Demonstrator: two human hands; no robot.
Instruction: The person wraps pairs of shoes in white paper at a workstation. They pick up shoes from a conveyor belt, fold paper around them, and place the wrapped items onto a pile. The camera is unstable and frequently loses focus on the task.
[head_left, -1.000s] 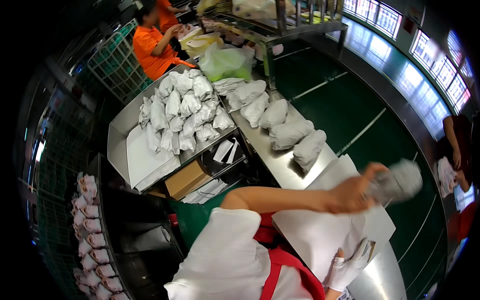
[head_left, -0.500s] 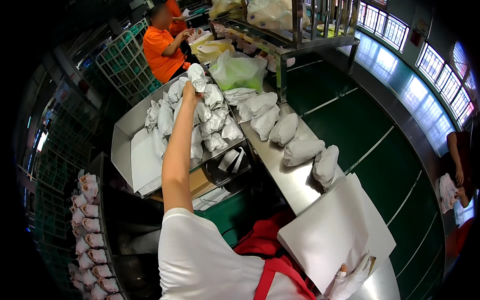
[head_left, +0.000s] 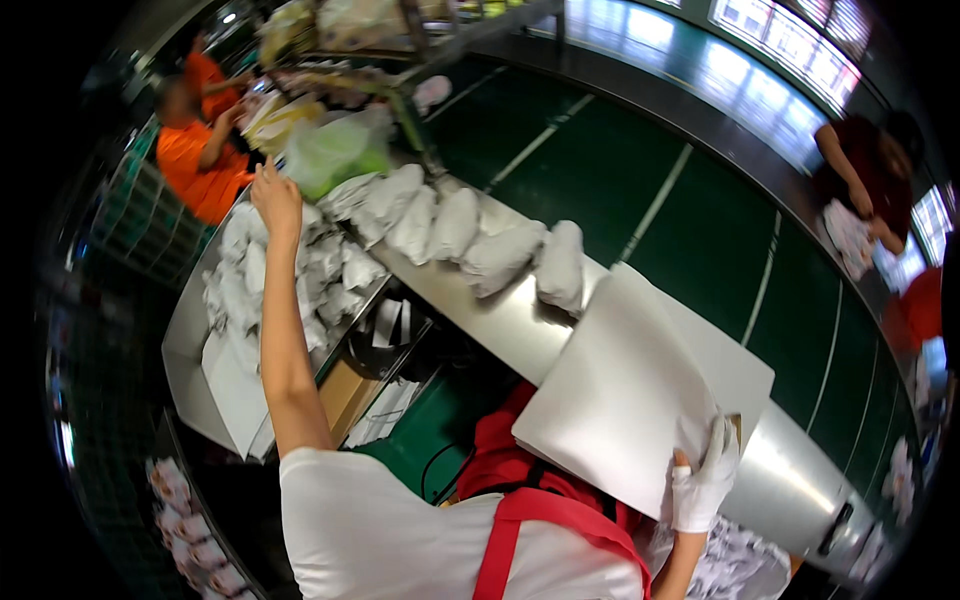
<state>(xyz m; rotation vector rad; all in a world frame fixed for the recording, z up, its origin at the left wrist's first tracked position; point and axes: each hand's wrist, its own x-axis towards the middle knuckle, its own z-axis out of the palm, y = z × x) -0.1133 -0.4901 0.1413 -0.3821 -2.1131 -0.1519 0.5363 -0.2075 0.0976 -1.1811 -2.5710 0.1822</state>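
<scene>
My left hand point(head_left: 277, 200) is raised at the far end of a metal tray point(head_left: 186, 335), above a heap of bundles wrapped in white paper point(head_left: 245, 265). No bundle shows in its slightly blurred, parted fingers. At the lower right, my white-gloved right hand point(head_left: 706, 470), thumb bare, grips the near right edge of a large white paper sheet point(head_left: 610, 400). The sheet bows upward beside the fingers and lies on a stack of like sheets point(head_left: 725, 365). Several more wrapped bundles point(head_left: 500, 258) lie in a row along the metal bench point(head_left: 520, 325), beyond the stack.
A bag with green contents point(head_left: 340, 155) sits past the tray. Below the bench edge are a brown box point(head_left: 347, 400) and dark openings. A rack of pinkish items point(head_left: 190, 520) stands at lower left. People in orange point(head_left: 190, 165) work far left; another person point(head_left: 865, 180) works at right.
My left hand has let go of the wrapped bundle and risen off the heap. My right hand has curled the sheet up more. The whole view has turned to the right.
</scene>
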